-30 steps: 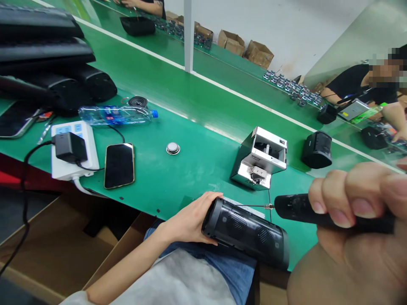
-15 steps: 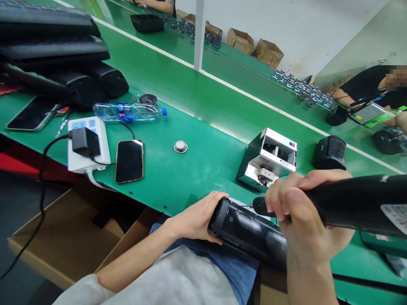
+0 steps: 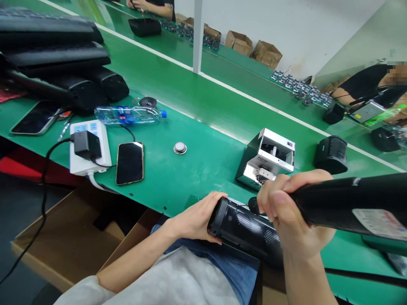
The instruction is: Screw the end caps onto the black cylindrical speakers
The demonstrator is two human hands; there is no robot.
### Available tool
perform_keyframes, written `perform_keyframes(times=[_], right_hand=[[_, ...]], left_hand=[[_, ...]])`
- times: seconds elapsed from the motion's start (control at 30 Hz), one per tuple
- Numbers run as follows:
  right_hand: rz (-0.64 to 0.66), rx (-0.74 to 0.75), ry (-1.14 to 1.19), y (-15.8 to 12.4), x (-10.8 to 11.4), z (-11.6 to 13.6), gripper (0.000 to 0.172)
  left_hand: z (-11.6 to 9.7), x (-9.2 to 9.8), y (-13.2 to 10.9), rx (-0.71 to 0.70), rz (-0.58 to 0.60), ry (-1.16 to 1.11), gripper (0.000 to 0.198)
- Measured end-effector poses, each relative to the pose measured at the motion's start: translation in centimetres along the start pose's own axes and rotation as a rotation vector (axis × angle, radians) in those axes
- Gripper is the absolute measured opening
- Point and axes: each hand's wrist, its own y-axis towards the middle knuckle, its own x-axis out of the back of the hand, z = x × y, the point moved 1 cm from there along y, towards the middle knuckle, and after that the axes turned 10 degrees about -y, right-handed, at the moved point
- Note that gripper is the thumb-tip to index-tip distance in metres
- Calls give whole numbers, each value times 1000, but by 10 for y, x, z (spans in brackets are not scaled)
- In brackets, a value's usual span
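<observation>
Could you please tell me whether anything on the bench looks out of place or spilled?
The clear plastic bottle looks odd: it lies on its side right by the power strip, though capped, with no visible spill.

Clear plastic bottle (image 3: 140, 115), blue cap (image 3: 163, 114), lies on its side on green bench (image 3: 203, 169); white power strip (image 3: 104, 148) w/ blk adapter (image 3: 87, 144) plugged in; phone (image 3: 130, 163) flat just R of strip; 2nd phone (image 3: 33, 119) farther L, nr bench edge; open cardbd box (image 3: 70, 241) below bench; white post (image 3: 197, 38) beyond, brown ctns (image 3: 238, 42) by far wall (image 3: 286, 25); co-worker (image 3: 365, 84) in blk top, far R.
</observation>
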Motion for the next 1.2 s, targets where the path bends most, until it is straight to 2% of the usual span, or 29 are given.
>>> perform_keyframes(times=[0.1, 0.17, 0.23, 0.3, 0.37, 0.4, 0.6, 0.73, 0.87, 1.03, 1.2], right_hand=[[9, -40, -45, 0, 5, 6, 22], [-39, -42, 0, 7, 13, 18, 26], [-183, 8, 29, 20, 25, 33, 33], [-390, 103, -33, 35, 38, 44, 30], [-531, 172, -123, 48, 48, 46, 26], [-560, 188, -151, 54, 51, 43, 25], [-535, 179, -231, 70, 47, 7, 19], [-554, 117, -241, 75, 42, -2, 19], [-584, 96, -243, 78, 42, -3, 19], [-531, 59, -229, 74, 45, -1, 19], [-499, -26, -180, 50, 61, 30, 20]], left_hand=[[-1, -1, -2, 44, 1, 19, 116], [0, -2, -4, 69, -1, 27, 121], [2, -2, -5, 89, -12, 34, 128], [4, -3, -6, 102, -18, 37, 133], [5, -2, -6, 104, -14, 33, 134], [5, -2, -6, 102, -13, 29, 134], [1, -2, -6, 126, -2, 18, 135], [2, -2, -7, 144, -4, 21, 135], [2, -1, -8, 119, -15, 26, 133], [0, 0, -7, 106, -11, 45, 133], [-3, 0, -7, 109, -4, 42, 130]])
